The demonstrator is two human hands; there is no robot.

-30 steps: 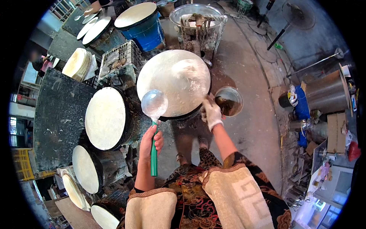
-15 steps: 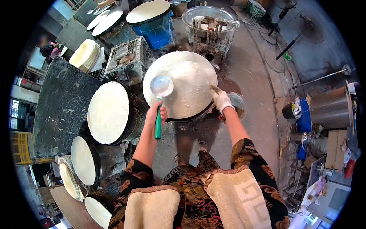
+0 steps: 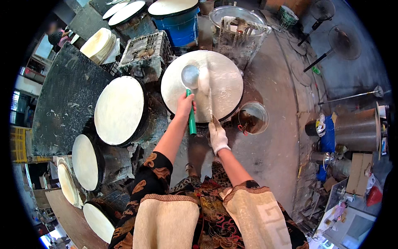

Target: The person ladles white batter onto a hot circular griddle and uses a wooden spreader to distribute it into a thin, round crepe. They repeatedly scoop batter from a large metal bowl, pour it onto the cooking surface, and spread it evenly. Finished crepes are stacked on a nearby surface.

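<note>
My left hand grips the green handle of a round, pale ladle-like tool, whose head is over a large round cream-white surface with a dark rim. My gloved right hand is at that surface's near edge, closed on a long thin pale scraper reaching up across it, beside a soft white lump. A shallow round container with dark contents stands low to the right.
Other white-topped drums line my left, beside a dark board and stacked rounds. Ahead are a crate, blue barrel and metal basin. Along the right wall are metal cylinders and cardboard. A person is at far left.
Both hands have moved, the left up and rightward with the ladle, the right inward to the near edge. The long thin scraper now shows across the white surface. My view has shifted slightly.
</note>
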